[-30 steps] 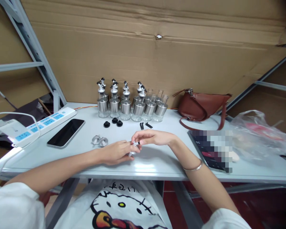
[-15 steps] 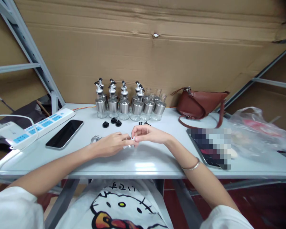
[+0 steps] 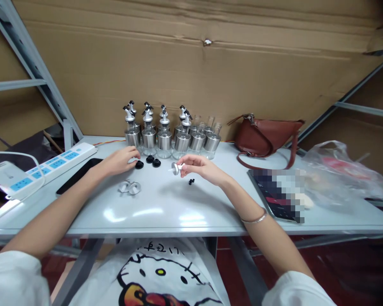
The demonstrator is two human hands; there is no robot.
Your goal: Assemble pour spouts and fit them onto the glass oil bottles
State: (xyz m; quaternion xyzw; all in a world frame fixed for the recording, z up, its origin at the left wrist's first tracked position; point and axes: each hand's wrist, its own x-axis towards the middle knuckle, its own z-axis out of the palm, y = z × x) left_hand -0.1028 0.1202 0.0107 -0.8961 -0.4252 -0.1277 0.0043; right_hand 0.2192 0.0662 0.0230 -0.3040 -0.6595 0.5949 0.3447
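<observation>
My right hand (image 3: 199,166) pinches a silver pourer spout (image 3: 175,169), its round disc turned to the left, above the middle of the table. My left hand (image 3: 123,160) is over the left part of the table with fingers apart, right beside a black rubber stopper (image 3: 139,164). I cannot tell whether the fingertips touch it. Two more black stoppers (image 3: 156,162) lie just to the right. Nearer to me rest two silver pourer spouts (image 3: 134,188). A few tiny black pieces (image 3: 191,182) are under my right hand.
Glass bottles with steel bands (image 3: 164,139) stand in rows at the back, several with pourers on. A brown bag (image 3: 268,138), a plastic bag (image 3: 344,174) and a partly blurred tablet-like device (image 3: 279,202) are on the right. A power strip (image 3: 51,168) and phone (image 3: 78,175) lie left.
My hands have parted. The left one moved left and away from me to the black stoppers, while the right one lifted slightly with the pourer spout still in it.
</observation>
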